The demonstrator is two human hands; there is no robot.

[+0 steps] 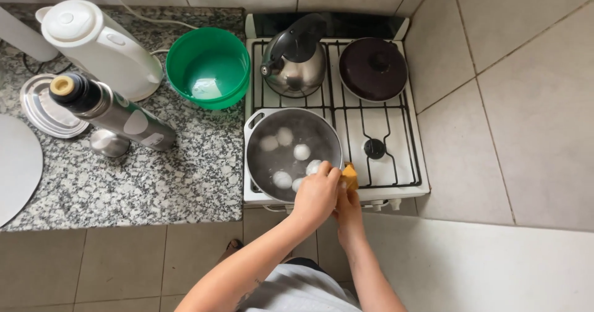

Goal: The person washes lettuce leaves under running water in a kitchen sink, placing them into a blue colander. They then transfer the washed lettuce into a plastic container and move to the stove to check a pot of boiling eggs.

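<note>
Because the pot (294,154) sits at the lower middle of the frame on the front left burner of the white stove (396,132), I take it as the thing in hand. It is a wide steel pot holding water and several white eggs (301,152), so I judge it heavy, likely to slosh, and its load fragile; the metal wall looks smooth and probably slippery when wet. A side handle shows at its upper left rim, and that, with the opposite rim, seems the sound place to grip.

My left hand (317,194) lies curled over the pot's lower right rim, fingers closed toward an egg at the edge, though I cannot tell whether it actually grips one. My right hand (348,210) is just beneath it, closed on a yellow cloth or sponge (351,176) pressed against the rim.

Further up the frame, a steel kettle (296,58) stands on the back left burner, close behind the pot, and a dark lidded pan (373,69) sits on the back right one. The front right burner is bare. Left of the stove, on the granite bench (185,182), a green bowl (208,68) stands near the pot's handle; a white electric kettle (99,46) and a dark bottle (111,111) lie further left.
</note>
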